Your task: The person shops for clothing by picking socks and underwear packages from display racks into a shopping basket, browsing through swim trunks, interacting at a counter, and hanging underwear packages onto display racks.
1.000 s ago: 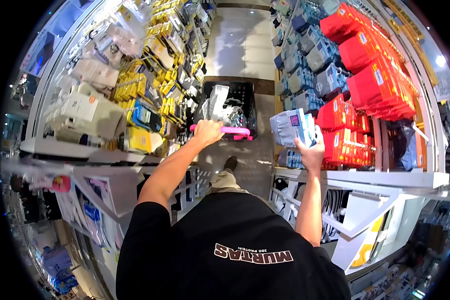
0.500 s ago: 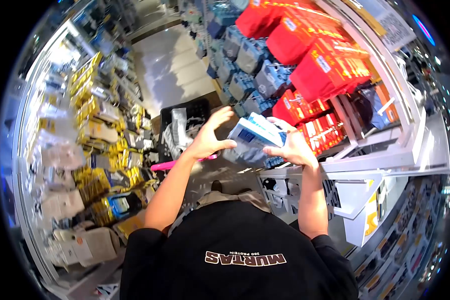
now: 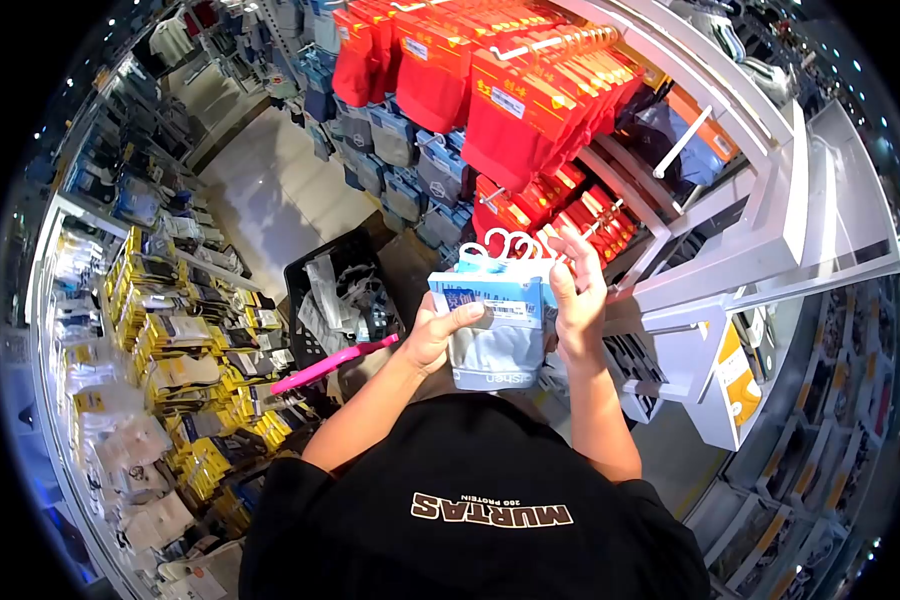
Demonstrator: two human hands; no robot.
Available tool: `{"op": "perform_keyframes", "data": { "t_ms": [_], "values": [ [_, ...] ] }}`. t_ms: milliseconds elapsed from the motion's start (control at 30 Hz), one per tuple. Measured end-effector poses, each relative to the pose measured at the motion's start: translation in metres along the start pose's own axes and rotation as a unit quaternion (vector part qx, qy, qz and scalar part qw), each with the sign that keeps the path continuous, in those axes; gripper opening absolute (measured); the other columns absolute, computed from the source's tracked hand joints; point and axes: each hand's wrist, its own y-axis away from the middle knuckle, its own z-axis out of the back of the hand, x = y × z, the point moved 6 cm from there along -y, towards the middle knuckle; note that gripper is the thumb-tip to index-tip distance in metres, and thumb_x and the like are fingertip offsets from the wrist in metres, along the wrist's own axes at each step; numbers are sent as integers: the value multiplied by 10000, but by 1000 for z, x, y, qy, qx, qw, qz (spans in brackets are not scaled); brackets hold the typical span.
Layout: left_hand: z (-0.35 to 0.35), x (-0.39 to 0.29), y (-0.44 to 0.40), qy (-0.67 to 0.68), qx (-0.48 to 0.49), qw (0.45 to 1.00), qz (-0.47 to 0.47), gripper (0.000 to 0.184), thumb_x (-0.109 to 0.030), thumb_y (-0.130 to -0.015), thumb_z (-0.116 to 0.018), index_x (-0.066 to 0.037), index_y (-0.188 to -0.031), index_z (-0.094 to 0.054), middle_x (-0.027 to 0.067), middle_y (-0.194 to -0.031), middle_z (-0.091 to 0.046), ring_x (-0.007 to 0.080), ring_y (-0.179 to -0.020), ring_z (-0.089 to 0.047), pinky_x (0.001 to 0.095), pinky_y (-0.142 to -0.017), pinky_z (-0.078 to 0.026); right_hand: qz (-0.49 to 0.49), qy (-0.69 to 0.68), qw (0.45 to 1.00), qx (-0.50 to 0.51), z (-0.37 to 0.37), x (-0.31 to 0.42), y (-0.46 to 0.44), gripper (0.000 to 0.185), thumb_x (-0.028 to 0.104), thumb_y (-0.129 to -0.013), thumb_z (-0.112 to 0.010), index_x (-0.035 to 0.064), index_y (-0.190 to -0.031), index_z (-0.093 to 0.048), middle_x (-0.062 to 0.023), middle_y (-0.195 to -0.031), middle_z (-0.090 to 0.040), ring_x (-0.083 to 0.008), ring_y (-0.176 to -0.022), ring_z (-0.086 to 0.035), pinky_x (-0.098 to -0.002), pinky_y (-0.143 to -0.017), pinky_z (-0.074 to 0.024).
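Note:
A stack of light blue packaged socks [image 3: 497,350] with white hooks on top is upright in front of my chest. My left hand [image 3: 436,335] grips its left side, thumb across the printed card. Beside the right edge of the stack, my right hand [image 3: 578,295] is raised with its fingers apart, close to the hooks; whether it touches the pack cannot be told. The black basket [image 3: 295,285] with a pink handle [image 3: 335,364] stands on the floor to the left, holding grey and white packs.
Red sock packs [image 3: 515,120] hang on hooks ahead, with blue-grey packs [image 3: 395,140] beside them. Yellow-carded packs [image 3: 185,350] fill the rack on the left. A white shelf frame [image 3: 730,255] juts out at the right. Pale floor [image 3: 270,180] runs up the aisle.
My left hand has left the pink handle and now grips the sock stack. The stack has come in front of my chest, upright. My right hand has opened beside it. The view has turned right.

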Motion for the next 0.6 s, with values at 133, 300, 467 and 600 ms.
{"op": "perform_keyframes", "data": {
  "t_ms": [133, 300, 467, 600],
  "values": [
    [-25, -1, -9, -112, 53, 992, 4, 827, -30, -818, -808, -54, -1492, -330, 76, -1345, -536, 184, -1270, -514, 361, -1056, -447, 40, 47, 998, 1, 8, 10, 0, 703, 543, -975, -556, -31, -1376, -500, -125, -1258, -559, -202, -1175, -497, -369, -1062, -353],
    [-47, -34, -41, -175, 118, 977, -37, 968, -17, -734, -876, -45, -1499, -282, 92, -1354, -506, 193, -1265, -508, 368, -1079, -432, 68, 29, 997, -6, 10, 22, -4, 893, 722, -921, -485, 19, -1465, -401, -108, -1366, -488, -209, -1221, -467, -381, -1069, -364],
    [-54, -58, -76, -308, 229, 919, -92, 1004, -78, -686, -918, -33, -1476, -299, 109, -1357, -494, 198, -1268, -506, 349, -1044, -461, 60, 59, 996, -12, 8, 36, -9, 1103, 749, -832, -600, -24, -1543, -261, -180, -1493, -373, -262, -1327, -421, -416, -1136, -299],
    [-67, -62, -96, -304, 295, 901, -88, 893, -132, -690, -931, -30, -1389, -384, 101, -1284, -558, 184, -1194, -566, 341, -995, -494, 15, 145, 989, 27, 15, 54, -5, 1013, 580, -828, -723, -15, -1534, -305, -184, -1465, -388, -277, -1371, -384, -413, -1164, -265]
  ]
}}
